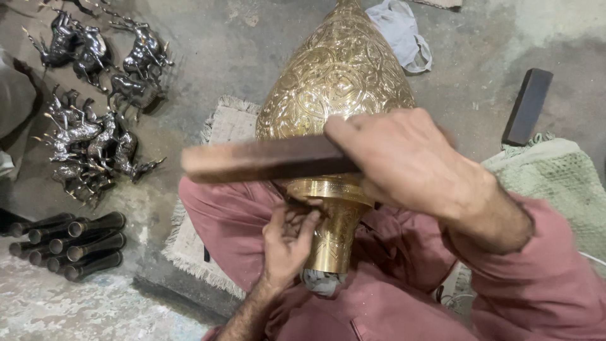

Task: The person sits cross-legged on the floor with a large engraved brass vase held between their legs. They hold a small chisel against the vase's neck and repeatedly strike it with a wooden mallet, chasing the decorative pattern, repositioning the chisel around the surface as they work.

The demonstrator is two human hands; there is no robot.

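Head view | brass vase [338,82] lies across lap, neck toward body, steadied | R hand [404,161] clamps wooden bat [265,159] over vase shoulder | L hand [287,237] pinches small tool at neck, to mark it | horse figurines [95,95] left of vase

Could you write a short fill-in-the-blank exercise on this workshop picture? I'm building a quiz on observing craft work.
1. The right hand grips a flat ____ block.
2. The left hand touches the narrow ____ of the engraved brass vessel.
3. The dark metal figurines on the floor are shaped like ____.
4. The dark tubes lie ____ the figurines in the picture.

Missing words: wooden; neck; horses; below
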